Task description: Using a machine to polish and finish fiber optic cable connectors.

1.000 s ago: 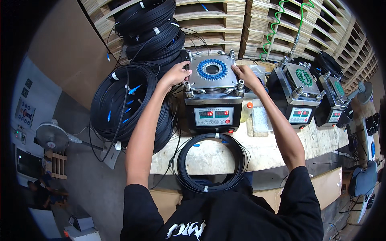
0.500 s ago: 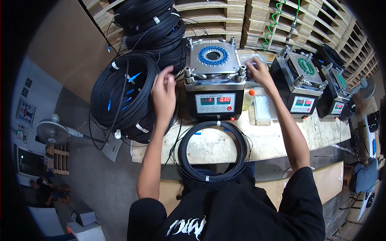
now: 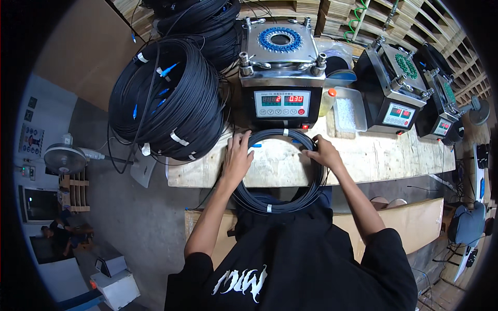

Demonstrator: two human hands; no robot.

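A black cable coil (image 3: 280, 202) with white ties lies partly on the wooden bench (image 3: 394, 158) and hangs over its front edge onto my lap. My left hand (image 3: 237, 158) rests on the coil's left side, fingers spread near a blue connector. My right hand (image 3: 322, 154) grips the coil's right side. Straight ahead stands a black machine (image 3: 280, 78) with a metal top, a ring of blue pieces and red digit displays.
A large stack of black cable coils (image 3: 168, 101) with blue connectors sits at the bench's left end. More machines (image 3: 394, 85) stand to the right, with a clear plastic tray (image 3: 348, 109) between. A fan (image 3: 65, 158) stands on the floor at left.
Both hands have come down from the top of the machine to the coil at the bench's front edge. The view has shifted closer to the bench.
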